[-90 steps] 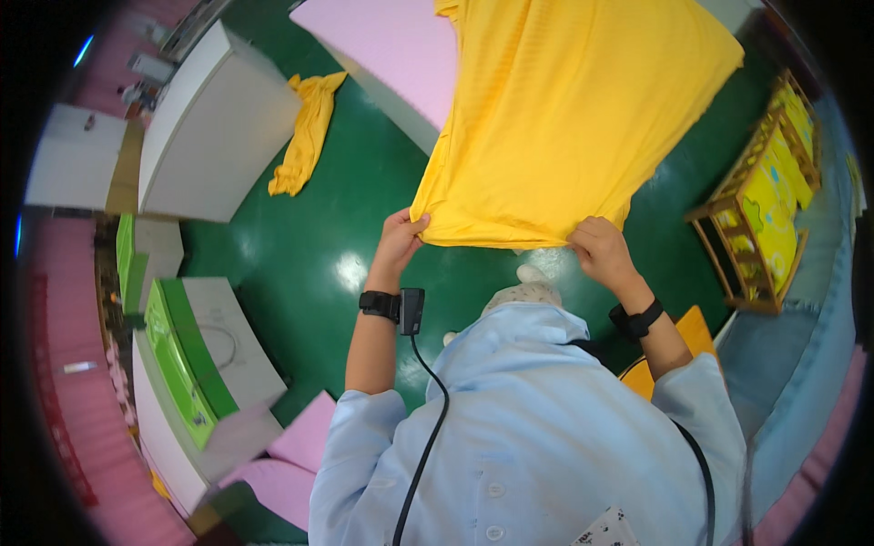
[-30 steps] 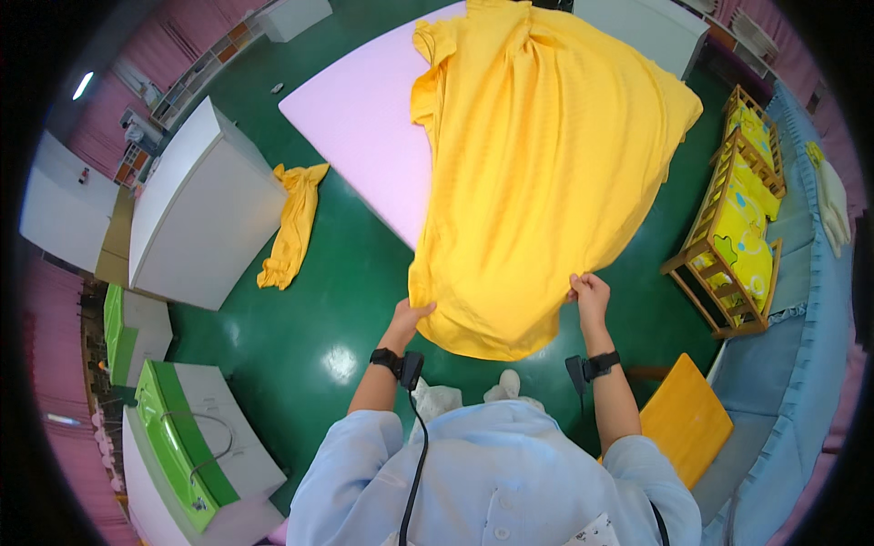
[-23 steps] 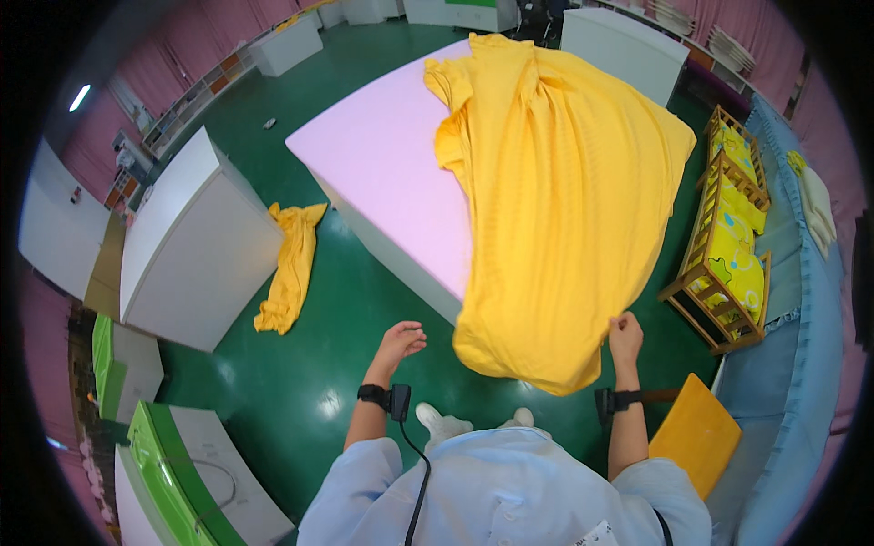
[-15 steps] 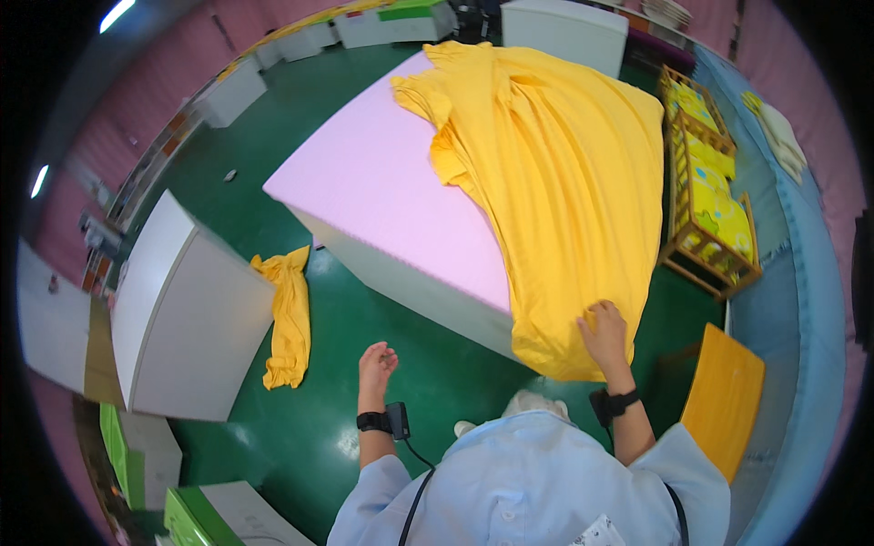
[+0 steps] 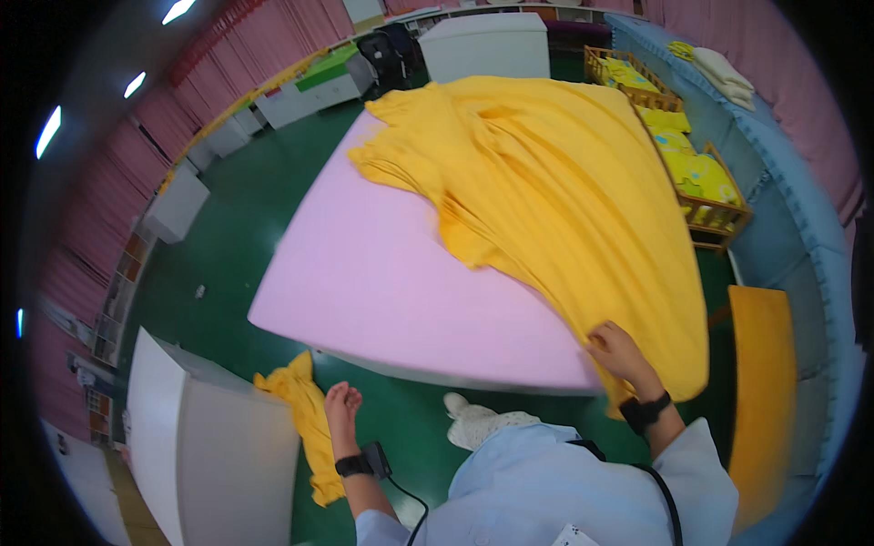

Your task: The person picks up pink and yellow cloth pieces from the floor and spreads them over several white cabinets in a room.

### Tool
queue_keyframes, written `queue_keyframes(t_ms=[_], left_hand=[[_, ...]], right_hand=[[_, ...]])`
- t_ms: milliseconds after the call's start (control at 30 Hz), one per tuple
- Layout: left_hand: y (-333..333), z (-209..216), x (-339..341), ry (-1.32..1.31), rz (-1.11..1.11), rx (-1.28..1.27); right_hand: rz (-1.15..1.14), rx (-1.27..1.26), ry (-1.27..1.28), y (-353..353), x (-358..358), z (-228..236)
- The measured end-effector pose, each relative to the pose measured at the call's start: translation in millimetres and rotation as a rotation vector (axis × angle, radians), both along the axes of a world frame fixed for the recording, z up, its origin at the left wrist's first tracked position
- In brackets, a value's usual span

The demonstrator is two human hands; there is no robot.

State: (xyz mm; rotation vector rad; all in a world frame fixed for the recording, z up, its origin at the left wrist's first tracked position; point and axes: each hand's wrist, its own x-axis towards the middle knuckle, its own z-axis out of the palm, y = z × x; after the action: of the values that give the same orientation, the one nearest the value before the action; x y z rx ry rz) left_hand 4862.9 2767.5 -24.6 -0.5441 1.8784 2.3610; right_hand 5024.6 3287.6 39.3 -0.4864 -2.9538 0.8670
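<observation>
A large yellow sheet [image 5: 546,173] lies over the right and far part of a bed with a pink cover [image 5: 391,282], in soft folds, its left edge bunched. At the near right part of the bed, my right hand [image 5: 623,353] has its fingers bent together on the sheet's left edge, and a strip of cloth hangs below it. My left hand [image 5: 342,407] is raised off the bed's near edge, fingers loosely bent and apart, holding nothing. Black straps with small devices circle both wrists.
A crumpled yellow cloth [image 5: 314,428] hangs beside a white cabinet [image 5: 237,455] at left. Small wooden cots [image 5: 701,205] with yellow-green bedding stand at right, near a yellow board [image 5: 763,391] and blue padded wall [image 5: 774,164]. A white box-shaped unit [image 5: 487,50] stands beyond the bed.
The view has turned and come nearer the bed. My right hand has gone from lying on the sheet's near end to its left edge. The left hand remains free.
</observation>
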Motion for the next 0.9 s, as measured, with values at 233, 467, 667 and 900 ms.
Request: queue_keyframes(t_ms=[233,467,667,900], left_hand=[[-115,48,-116,-0.175,0.051,-0.387],[-154,31,-234,-0.279,0.149,-0.559],[-163,23,-291,-0.328,0.106,-0.606],[-202,-11,-328,-0.08,0.225,-0.408]], right_hand=[[-0.134,0.211,-0.427,-53,-127,19],[-0.045,0.189,0.053,-104,-260,13],[-0.129,0.063,0.106,-128,-356,6],[-0.168,-0.206,-0.022,-138,-404,-17]])
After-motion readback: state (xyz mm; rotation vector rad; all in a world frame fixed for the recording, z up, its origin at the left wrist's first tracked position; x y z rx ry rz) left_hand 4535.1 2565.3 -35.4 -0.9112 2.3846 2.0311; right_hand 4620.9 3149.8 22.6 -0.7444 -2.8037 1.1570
